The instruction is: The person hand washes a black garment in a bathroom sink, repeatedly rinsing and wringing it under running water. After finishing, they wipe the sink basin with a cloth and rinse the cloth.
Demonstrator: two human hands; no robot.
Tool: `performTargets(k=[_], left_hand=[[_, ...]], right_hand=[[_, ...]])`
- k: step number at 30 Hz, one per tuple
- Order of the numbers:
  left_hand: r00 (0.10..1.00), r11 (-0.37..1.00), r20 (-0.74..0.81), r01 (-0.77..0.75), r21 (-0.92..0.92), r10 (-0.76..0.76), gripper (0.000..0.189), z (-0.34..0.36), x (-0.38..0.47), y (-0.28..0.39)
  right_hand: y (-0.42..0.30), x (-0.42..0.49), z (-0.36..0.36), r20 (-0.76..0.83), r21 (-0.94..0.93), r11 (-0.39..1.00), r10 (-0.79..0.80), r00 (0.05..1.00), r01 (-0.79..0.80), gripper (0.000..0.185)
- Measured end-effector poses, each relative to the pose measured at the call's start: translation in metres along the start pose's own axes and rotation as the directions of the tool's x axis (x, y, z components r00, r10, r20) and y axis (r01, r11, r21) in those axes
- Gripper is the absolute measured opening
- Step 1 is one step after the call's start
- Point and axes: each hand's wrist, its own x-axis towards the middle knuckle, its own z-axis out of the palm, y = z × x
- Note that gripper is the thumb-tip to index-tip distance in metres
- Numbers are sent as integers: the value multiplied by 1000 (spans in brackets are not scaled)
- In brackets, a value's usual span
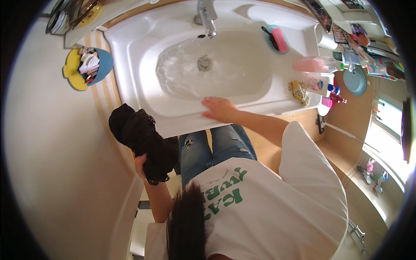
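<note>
My left hand point(140, 165) holds a bunched black garment with lace edging point(143, 139), raised beside the front left corner of the white sink point(128, 70). Most of its fingers are hidden by the cloth. Over the front edge of the basin is my right hand point(219, 109), palm down, fingers apart and nothing in it; whether it touches the ceramic I cannot tell. Rippling water point(175, 70) lies in the basin around the metal drain point(204, 63). A chrome tap point(207, 19) stands at the back; I cannot tell whether it runs.
On the right ledge are a pink soap bar point(280, 39) with a black brush point(270, 37) on a dish, a bottle of pink liquid point(312, 64), a white pump bottle point(313, 84) and a crumpled yellow wrapper point(299, 92). A blue-and-yellow holder point(103, 66) hangs on the left wall.
</note>
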Motion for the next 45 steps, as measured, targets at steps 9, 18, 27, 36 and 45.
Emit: performTargets(k=[9, 18, 27, 36, 45], left_hand=[[997, 995, -26, -67, 69, 69, 62, 3, 15, -4], [999, 999, 31, -42, -19, 42, 62, 0, 16, -4], [998, 999, 53, -40, 8, 40, 63, 12, 22, -8], [997, 996, -36, -69, 59, 72, 66, 37, 19, -11], [993, 991, -13, -113, 77, 114, 71, 42, 23, -23]], right_hand=[[206, -81, -107, 384, -510, 793, -138, 913, 334, 80], [217, -72, -111, 5, -671, 740, 67, 998, -46, 89], [167, -137, -86, 40, -510, 860, 47, 998, -20, 69], [231, -50, -140, -12, -752, 659, -55, 998, 28, 82], [241, -29, -139, -55, -765, 644, -66, 996, 0, 73]])
